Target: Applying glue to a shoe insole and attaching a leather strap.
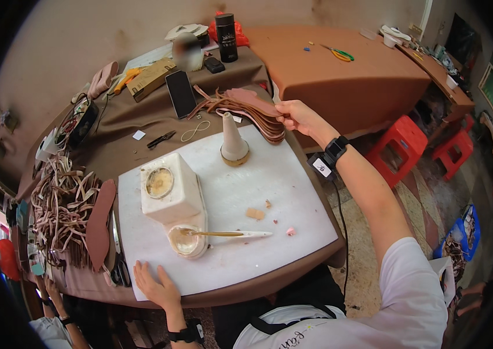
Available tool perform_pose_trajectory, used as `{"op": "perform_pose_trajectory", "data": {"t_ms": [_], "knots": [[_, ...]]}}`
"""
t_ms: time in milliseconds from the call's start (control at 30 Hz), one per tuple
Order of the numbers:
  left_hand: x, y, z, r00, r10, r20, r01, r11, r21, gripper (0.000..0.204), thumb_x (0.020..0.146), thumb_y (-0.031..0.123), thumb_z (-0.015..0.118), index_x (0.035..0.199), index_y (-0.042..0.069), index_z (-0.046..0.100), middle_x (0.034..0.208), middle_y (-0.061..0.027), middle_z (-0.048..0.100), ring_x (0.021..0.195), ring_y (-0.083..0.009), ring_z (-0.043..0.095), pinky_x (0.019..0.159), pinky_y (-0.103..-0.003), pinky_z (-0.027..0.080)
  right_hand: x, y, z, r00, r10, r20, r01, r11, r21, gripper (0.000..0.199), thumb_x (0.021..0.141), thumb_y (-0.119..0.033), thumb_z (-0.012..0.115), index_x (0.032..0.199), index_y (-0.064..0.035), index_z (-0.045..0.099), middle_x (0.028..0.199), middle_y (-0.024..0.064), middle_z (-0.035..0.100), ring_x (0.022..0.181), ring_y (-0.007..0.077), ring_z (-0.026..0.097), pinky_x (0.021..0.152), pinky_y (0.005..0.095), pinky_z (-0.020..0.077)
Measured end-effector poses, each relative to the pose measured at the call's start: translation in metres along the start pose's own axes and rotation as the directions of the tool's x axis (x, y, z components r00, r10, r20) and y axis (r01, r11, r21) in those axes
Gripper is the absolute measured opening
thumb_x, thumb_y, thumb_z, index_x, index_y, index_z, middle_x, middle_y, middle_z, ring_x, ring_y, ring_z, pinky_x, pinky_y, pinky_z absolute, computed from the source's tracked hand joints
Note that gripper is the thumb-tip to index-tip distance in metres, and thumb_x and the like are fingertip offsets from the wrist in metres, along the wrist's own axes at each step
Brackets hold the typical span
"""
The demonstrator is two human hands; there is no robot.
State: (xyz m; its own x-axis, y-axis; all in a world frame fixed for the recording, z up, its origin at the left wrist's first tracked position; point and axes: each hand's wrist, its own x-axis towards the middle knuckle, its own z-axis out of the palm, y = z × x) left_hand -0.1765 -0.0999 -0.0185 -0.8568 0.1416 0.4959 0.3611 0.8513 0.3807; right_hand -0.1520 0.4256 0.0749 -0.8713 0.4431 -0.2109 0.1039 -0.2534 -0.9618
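Even, soft daylight; moderately bright, no hard shadows. White board (269, 174) is the brightest surface, close to washed out, no sharp glare. Black fisheye vignette fills the corners; table edges (293, 273) bow toward the rim. Centre sharp. One blurred oval patch near the black bottle (226, 38). Rim detail soft and smeared.

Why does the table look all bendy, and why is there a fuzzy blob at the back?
In the head view, the fisheye lens curves the white work board and the orange-brown table, and leaves dark corners. The fuzzy blob is a blurred patch beside the black bottle. Soft, even light; the right hand on the stack of sole pieces stays sharp.
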Motion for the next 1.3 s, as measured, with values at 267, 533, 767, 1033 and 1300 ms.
{"op": "perform_pose_trajectory", "data": {"t_ms": [267, 533, 767, 1033, 1300], "knots": [[0.001, 0.004, 0.000, 1.000, 0.002, 0.000, -0.002, 1.000, -0.011, 0.031, 0.084, 0.010, 0.058, 0.111, -0.006, 0.055, 0.128, -0.0209, 0.050, 0.122, -0.0375, 0.042, 0.102, -0.046, 0.032, -0.001, 0.002, 0.008, 0.987, -0.040, -0.153, -0.031, 0.899, -0.436, 0.021, 0.091, -0.020, 0.055, 0.098, -0.0018, 0.063, 0.057, -0.0050, 0.037, 0.045, 0.0042, 0.027, 0.039, 0.0223, 0.0200], [0.000, 0.003, 0.001, 1.000, 0.010, -0.004, -0.010, 1.000, -0.008, 0.031, 0.084, 0.010, 0.058, 0.110, -0.006, 0.055, 0.128, -0.0205, 0.051, 0.122, -0.0373, 0.043, 0.102, -0.046, 0.033, 0.010, 0.007, 0.003, 0.960, -0.250, -0.122, 0.031, 0.530, -0.848, 0.041, 0.085, -0.029, 0.064, 0.110, 0.0029, 0.062, 0.073, 0.0089, 0.061, 0.062, 0.0160, 0.056, 0.054, 0.0286, 0.0426], [0.001, 0.001, 0.001, 1.000, -0.001, -0.008, 0.001, 1.000, 0.002, 0.030, 0.084, 0.010, 0.059, 0.110, -0.005, 0.056, 0.128, -0.0201, 0.051, 0.122, -0.0368, 0.043, 0.102, -0.045, 0.033, 0.004, 0.005, 0.016, 0.970, 0.015, -0.242, -0.184, 0.694, -0.696, 0.089, 0.074, -0.054, 0.069, 0.131, 0.0081, 0.039, 0.129, 0.0245, 0.048, 0.113, 0.0317, 0.053, 0.081, 0.0416, 0.0482], [0.001, 0.001, 0.000, 1.000, -0.011, -0.007, 0.011, 1.000, -0.002, 0.031, 0.084, 0.010, 0.059, 0.111, -0.005, 0.055, 0.129, -0.0199, 0.051, 0.123, -0.0363, 0.043, 0.102, -0.045, 0.033, 0.009, 0.016, 0.024, 0.965, 0.096, -0.242, -0.231, 0.745, -0.626, 0.082, 0.071, -0.046, 0.074, 0.124, 0.0091, 0.045, 0.121, 0.0204, 0.052, 0.110, 0.0294, 0.051, 0.081, 0.0437, 0.0448], [0.000, 0.001, 0.000, 1.000, -0.004, -0.011, 0.004, 1.000, -0.010, 0.031, 0.084, 0.010, 0.058, 0.111, -0.005, 0.055, 0.129, -0.0192, 0.051, 0.123, -0.0358, 0.043, 0.102, -0.045, 0.033, 0.007, 0.011, 0.025, 0.967, 0.156, -0.203, -0.245, 0.792, -0.559, 0.077, 0.068, -0.038, 0.078, 0.124, 0.0053, 0.047, 0.122, 0.0196, 0.052, 0.112, 0.0301, 0.050, 0.085, 0.0476, 0.0404]]}}
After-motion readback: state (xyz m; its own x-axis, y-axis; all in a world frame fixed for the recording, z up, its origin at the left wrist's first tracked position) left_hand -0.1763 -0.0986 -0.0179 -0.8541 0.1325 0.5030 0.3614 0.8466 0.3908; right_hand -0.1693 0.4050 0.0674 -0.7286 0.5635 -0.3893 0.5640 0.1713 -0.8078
